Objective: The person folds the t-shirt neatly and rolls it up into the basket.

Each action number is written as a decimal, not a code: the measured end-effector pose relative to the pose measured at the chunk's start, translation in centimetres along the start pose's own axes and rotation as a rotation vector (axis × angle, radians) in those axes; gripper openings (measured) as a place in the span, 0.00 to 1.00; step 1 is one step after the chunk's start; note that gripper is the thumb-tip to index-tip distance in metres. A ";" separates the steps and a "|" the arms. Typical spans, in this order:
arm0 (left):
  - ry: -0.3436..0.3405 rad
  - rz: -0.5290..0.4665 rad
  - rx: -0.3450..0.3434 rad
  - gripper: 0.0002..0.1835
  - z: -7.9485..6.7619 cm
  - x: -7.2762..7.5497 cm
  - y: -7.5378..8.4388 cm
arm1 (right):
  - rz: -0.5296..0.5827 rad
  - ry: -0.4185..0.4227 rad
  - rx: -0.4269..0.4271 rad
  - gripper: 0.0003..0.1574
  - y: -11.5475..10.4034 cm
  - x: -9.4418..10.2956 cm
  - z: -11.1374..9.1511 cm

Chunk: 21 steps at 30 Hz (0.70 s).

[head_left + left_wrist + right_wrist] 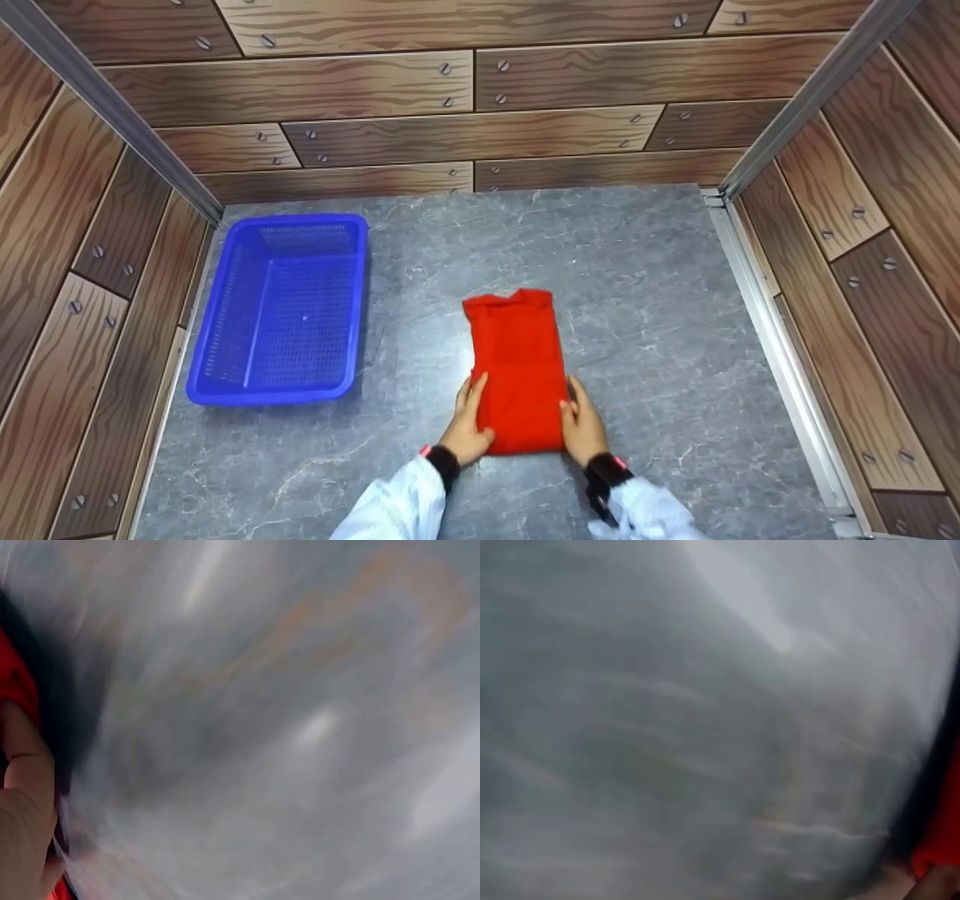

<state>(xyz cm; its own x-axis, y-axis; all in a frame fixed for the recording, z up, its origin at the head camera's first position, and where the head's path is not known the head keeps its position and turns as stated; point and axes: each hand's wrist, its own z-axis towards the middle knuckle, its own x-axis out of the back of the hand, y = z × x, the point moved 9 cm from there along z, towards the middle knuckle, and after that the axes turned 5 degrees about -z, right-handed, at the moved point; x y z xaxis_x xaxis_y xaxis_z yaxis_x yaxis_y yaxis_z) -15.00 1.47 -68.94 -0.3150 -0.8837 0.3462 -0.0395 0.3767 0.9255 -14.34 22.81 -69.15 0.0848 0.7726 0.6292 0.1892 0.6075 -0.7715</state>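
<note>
A folded red shirt [519,375] lies lengthwise in the middle foreground of the head view, its collar-like end away from me. My left hand [468,427] grips its left edge near the close end, thumb over the cloth. On the opposite edge, my right hand [583,426] holds the cloth with thumb and fingers. The left wrist view catches part of the left hand [26,810] against the red cloth [15,679] at the frame's edge. Only a sliver of the right hand [930,885] and cloth [941,840] appears in the right wrist view. Fingertips under the cloth are hidden.
A blue plastic basket [360,300] with perforated sides stands on the left of the grey marbled surface [637,315]. Wood-patterned panels [375,82] wall in the back, left and right. A metal rail [780,360] runs along the right side.
</note>
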 end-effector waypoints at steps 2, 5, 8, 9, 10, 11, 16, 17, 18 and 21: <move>0.071 0.101 -0.065 0.48 -0.8 0.4 0.4 | -0.042 0.035 0.051 0.34 -0.2 0.5 -0.6; 0.224 0.337 -0.216 0.43 -1.2 0.9 1.9 | -0.188 0.118 0.225 0.37 -1.7 1.0 -0.6; 0.295 0.574 -0.348 0.45 -1.0 0.0 3.2 | -0.398 0.144 0.439 0.41 -3.7 0.1 -0.4; 0.289 0.635 -0.375 0.47 -0.8 -0.6 3.4 | -0.464 0.122 0.493 0.42 -4.2 -0.6 -0.3; 0.273 0.689 -0.387 0.49 -0.6 -1.2 3.3 | -0.517 0.092 0.537 0.43 -4.5 -1.4 -0.3; 0.256 0.732 -0.391 0.50 -0.4 -1.9 3.0 | -0.561 0.064 0.572 0.43 -4.6 -2.1 -0.4; 0.170 0.868 -0.350 0.52 0.7 -3.4 0.7 | -0.663 -0.015 0.598 0.43 -3.9 -4.3 -0.6; 0.159 0.885 -0.345 0.52 0.8 -3.5 0.4 | -0.667 -0.013 0.596 0.43 -3.6 -4.5 -0.6; 0.148 0.900 -0.340 0.53 0.9 -3.6 0.2 | -0.667 -0.012 0.595 0.43 -3.4 -4.6 -0.6; 0.136 0.915 -0.325 0.53 1.0 -3.6 0.0 | -0.651 -0.008 0.600 0.43 -3.1 -4.8 -0.7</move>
<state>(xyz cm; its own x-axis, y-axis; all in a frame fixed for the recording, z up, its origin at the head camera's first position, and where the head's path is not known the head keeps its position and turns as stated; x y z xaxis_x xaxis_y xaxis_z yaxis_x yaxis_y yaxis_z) -14.81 4.93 -70.39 0.0185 -0.3202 0.9472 0.4350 0.8556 0.2807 -14.63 17.12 -69.71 0.1318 0.2400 0.9618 -0.3479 0.9197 -0.1819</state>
